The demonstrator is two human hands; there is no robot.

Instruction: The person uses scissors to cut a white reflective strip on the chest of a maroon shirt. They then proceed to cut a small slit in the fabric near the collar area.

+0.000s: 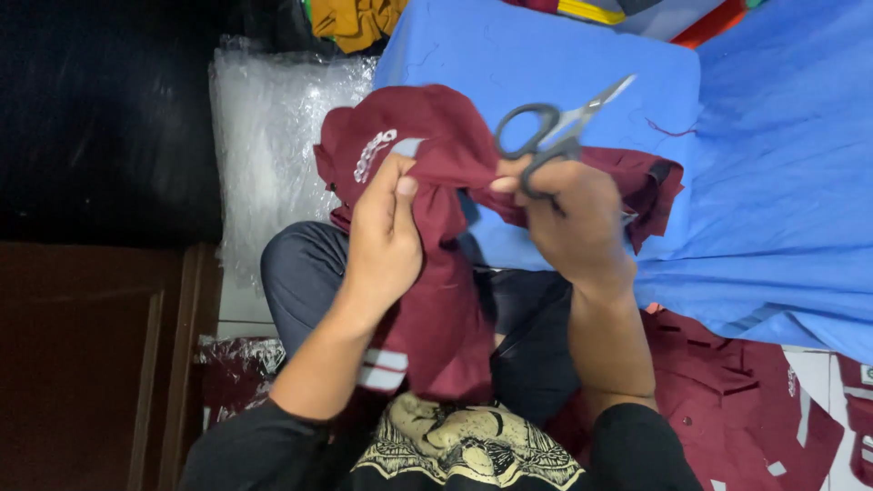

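the left hand [386,238] is closed on a fold of the maroon garment [436,273], with the thumb pressing the cloth from above, and it holds this fold up in front of the body, over the lap. the right hand [568,218] pinches the same cloth just beside it and at the same time keeps a pair of scissors [555,132] by the dark handles, with fingers through the loops; the blades look shut and point up and away to the right. the garment hangs down between the two hands to the knees, and its upper part lies against the blue fabric [564,55] spread behind. a roll of clear plastic wrap [264,136] stands to the left, and more maroon garments [746,400] lie lower right. for a clean trimming, i think the cloth between both hands should stay tight and flat, so loose threads are easy to see, and the tips of the scissors should stay away from the left thumb.
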